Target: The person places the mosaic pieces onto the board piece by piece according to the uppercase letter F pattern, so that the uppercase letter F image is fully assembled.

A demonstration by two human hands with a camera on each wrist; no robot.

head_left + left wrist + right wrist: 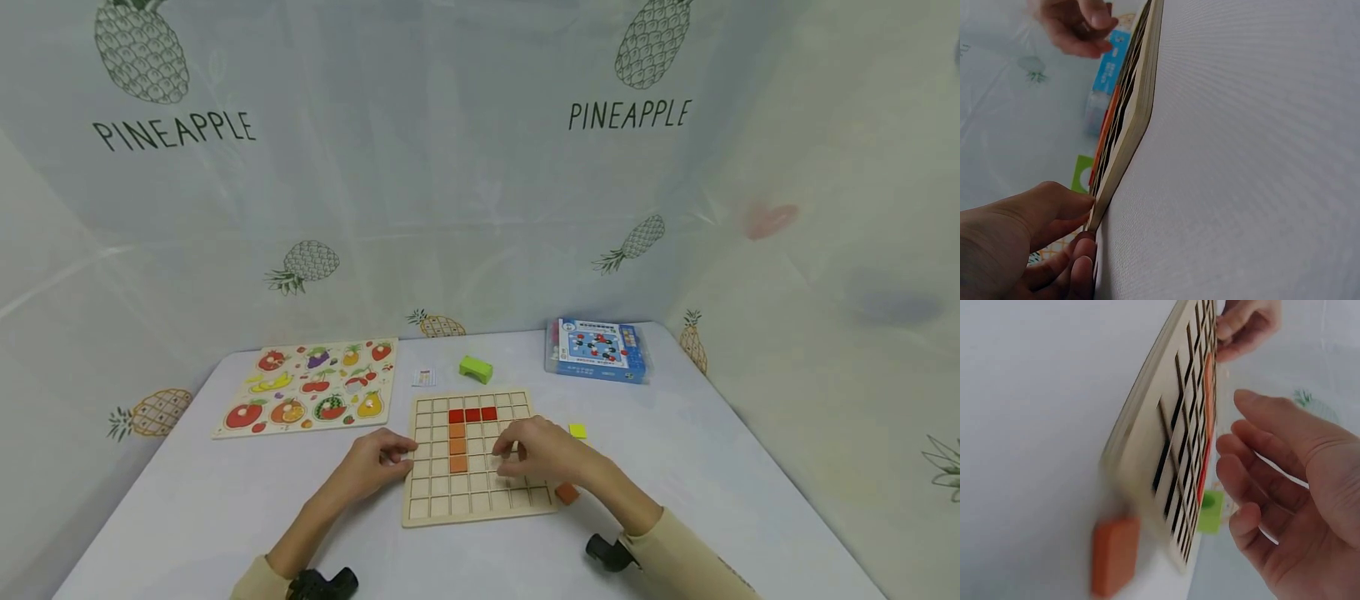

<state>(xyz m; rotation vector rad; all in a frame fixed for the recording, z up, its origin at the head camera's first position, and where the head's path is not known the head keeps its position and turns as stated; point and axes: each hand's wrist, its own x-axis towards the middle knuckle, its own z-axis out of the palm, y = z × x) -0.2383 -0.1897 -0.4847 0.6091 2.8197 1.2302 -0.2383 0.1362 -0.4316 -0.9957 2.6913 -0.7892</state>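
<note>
A wooden grid board [480, 505] lies on the table with three red squares [472, 415] in a row and three orange squares [457, 446] in a column below their left end. My left hand [371, 461] pinches the board's left edge; the left wrist view shows the thumb [1063, 200] against its corner. Over the right part of the board hovers my right hand [543, 450], fingers loosely bent and nothing between them, as the right wrist view confirms. By the board's lower right edge lies a loose orange block [567, 493]. A yellow square [577, 431] sits farther up on the right.
A fruit puzzle board [307, 387] lies at the back left. Behind the grid board are a green arch block [476, 368] and a small printed card [423, 377]. A blue boxed set [598, 350] sits at the back right, before a pineapple-print curtain [450, 208].
</note>
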